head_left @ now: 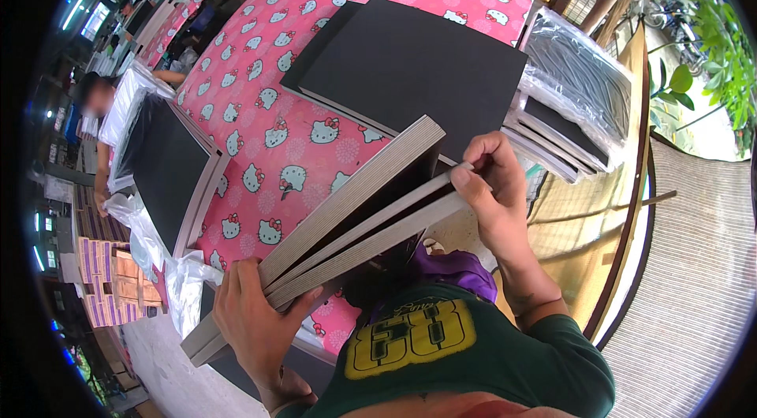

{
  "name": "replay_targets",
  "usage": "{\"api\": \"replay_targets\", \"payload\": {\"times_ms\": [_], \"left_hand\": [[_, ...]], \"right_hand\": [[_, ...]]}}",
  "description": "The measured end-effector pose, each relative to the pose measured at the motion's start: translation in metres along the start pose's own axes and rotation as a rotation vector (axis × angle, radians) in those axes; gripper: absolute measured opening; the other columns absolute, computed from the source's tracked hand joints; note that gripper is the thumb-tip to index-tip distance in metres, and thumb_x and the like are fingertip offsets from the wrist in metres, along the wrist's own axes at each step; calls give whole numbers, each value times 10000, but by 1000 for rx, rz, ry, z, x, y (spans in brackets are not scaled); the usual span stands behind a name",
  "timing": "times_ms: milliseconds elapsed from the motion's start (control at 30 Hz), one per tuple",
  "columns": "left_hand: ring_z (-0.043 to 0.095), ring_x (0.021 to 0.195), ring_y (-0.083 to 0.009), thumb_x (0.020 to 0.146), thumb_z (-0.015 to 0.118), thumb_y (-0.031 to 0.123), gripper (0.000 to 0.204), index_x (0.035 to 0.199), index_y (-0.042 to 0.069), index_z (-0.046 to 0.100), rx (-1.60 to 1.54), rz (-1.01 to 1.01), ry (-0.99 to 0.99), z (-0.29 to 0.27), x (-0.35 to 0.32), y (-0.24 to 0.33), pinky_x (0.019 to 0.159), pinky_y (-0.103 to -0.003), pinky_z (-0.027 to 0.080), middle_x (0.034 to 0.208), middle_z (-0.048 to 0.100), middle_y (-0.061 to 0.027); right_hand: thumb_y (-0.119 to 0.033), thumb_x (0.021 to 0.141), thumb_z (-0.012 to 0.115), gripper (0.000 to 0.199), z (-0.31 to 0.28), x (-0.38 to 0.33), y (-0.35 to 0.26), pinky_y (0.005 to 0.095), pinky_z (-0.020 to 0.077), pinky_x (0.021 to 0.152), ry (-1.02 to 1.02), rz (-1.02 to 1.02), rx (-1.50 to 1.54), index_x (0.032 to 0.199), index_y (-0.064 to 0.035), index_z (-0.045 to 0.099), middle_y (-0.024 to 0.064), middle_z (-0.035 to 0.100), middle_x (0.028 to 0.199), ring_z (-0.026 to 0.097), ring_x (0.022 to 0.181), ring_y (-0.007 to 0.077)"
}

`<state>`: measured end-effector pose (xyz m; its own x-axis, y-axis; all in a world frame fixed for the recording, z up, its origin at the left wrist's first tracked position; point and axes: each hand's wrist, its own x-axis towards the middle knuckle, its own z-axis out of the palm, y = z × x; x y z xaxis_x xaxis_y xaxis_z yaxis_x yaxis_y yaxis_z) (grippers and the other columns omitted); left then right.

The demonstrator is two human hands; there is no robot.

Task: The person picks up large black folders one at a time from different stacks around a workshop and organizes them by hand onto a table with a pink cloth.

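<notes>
**Pink, Black and Green**

Pink all over the tablecloth [256,122], with white and red cat faces [324,132] and pale round flowers [347,151]. Black on the flat boards [418,63], with light grey edges. Black on the held boards [348,199] too, with thin grey stripes along the edges. Dark green on the shirt [509,347], with yellow print [438,331]. Purple on the waist cloth [465,272]. Bright green on the leaves [714,24].

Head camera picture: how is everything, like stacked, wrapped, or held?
Held grey-edged boards: fanned apart at the upper end.
Left hand: closed around their lower end.
Right hand: pinching at their upper end.
Black boards beyond them: lying flat, stacked unevenly.
Plastic-wrapped boards at right: stacked, wrapping on.
Black boards at left: stacked, top mostly bare.
Pink tablecloth: spread out.
</notes>
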<state>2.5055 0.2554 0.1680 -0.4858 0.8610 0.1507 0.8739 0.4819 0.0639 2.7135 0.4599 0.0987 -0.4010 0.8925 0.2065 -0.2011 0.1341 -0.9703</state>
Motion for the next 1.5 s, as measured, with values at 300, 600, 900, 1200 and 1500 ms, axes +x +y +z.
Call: {"api": "replay_targets", "payload": {"times_ms": [300, 600, 900, 1200, 1500], "left_hand": [[592, 775, -328, 585, 798, 600, 735, 983, 57, 503, 1, -7, 3, 1, 3, -1, 679, -462, 442, 800, 544, -111], [578, 766, -316, 548, 831, 555, 730, 975, 61, 505, 9, -5, 9, 1, 3, -2, 664, -451, 433, 795, 531, -99], [575, 774, -305, 531, 850, 534, 741, 988, 65, 502, 2, -9, -14, 2, 3, -5, 667, -448, 430, 810, 526, -93], [581, 774, -297, 520, 853, 531, 750, 994, 69, 500, 5, 1, -5, 3, 4, -7, 677, -452, 438, 809, 529, -93], [583, 779, -303, 520, 858, 497, 720, 977, 70, 500, -5, -15, -10, 4, 5, -7, 659, -451, 438, 809, 537, -97]], "right_hand": [[-89, 895, 568, 345, 21, 2, -9, 227, 393, 739, 86, 49, 227, 1217, 18, 506, 40, 531, 971, 447, 805, 78], [-94, 889, 534, 473, 10, 2, -5, 236, 387, 770, -58, -37, -2, 1348, 18, 501, 67, 562, 1026, 446, 832, 93], [-97, 890, 530, 461, 10, 1, -4, 231, 387, 759, -53, -46, -13, 1336, 20, 512, 61, 571, 1027, 441, 807, 84], [-130, 884, 574, 406, 15, 1, -9, 212, 391, 735, 1, 58, 106, 1253, 33, 535, 27, 561, 1012, 440, 799, 65], [-148, 887, 617, 246, 16, 6, -1, 249, 385, 817, -6, 27, 201, 1060, -13, 507, 26, 486, 948, 454, 890, 95]]}}
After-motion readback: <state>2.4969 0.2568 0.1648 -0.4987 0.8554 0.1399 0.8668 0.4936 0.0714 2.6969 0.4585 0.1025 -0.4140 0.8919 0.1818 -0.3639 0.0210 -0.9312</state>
